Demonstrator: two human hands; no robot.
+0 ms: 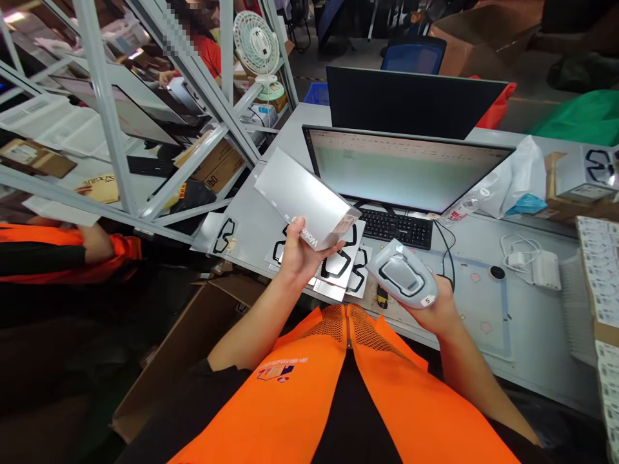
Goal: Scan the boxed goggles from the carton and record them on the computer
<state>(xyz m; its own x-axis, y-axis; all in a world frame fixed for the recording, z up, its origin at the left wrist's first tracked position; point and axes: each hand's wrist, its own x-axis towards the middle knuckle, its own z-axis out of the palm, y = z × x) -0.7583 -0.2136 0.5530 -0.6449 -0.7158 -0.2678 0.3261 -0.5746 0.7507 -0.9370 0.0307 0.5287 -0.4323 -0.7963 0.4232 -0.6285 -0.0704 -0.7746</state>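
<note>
My left hand (300, 259) is closed around the lower edge of a silver-white box (304, 196), thumb on its lettered face. The box is tilted above the desk, with a label on its right end. In my right hand (441, 310) is a grey handheld barcode scanner (403, 274) with a "5" sticker, its head angled up and left toward the box. Its handle is mostly hidden in my fingers. Below my left hand lie several silver boxes (341, 261) with black outline shapes. A small yellow and black cutter (382, 296) rests between my hands on the desk.
A lit monitor (406, 167) and black keyboard (399, 227) stand ahead. At right are a white charger (546, 269), a plastic bag (520, 177) and a labelled carton (607, 283). Metal framing (193, 96) rises at left. An open cardboard box (164, 348) sits below the desk; people work at left.
</note>
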